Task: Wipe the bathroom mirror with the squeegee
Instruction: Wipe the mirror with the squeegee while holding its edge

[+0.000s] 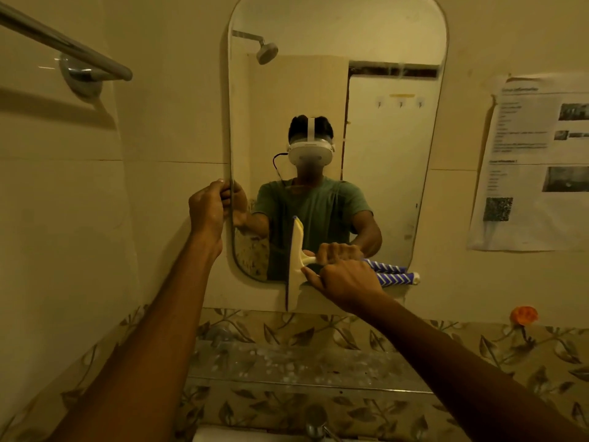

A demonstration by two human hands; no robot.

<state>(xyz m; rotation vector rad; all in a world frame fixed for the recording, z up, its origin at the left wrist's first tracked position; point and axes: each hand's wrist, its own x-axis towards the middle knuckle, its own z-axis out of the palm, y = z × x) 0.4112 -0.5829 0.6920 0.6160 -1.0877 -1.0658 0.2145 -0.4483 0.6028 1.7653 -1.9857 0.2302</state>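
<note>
Squeegee [295, 263]: pale yellow plastic, blade upright against the lower glass of the rounded mirror [376, 36]; right hand [345, 280] closed on its handle. Left hand [207, 209] clasps the mirror's left edge. Nearby: striped tube [398, 278], taped paper notice [538, 161], chrome towel rail [63, 43].

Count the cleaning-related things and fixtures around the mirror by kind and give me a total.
Squeegee, in the right hand: 1
Mirror, its edge gripped by the left hand: 1
Towel bar: 1
Paper notice on the wall: 1
Tap: 1
Total: 5
</note>
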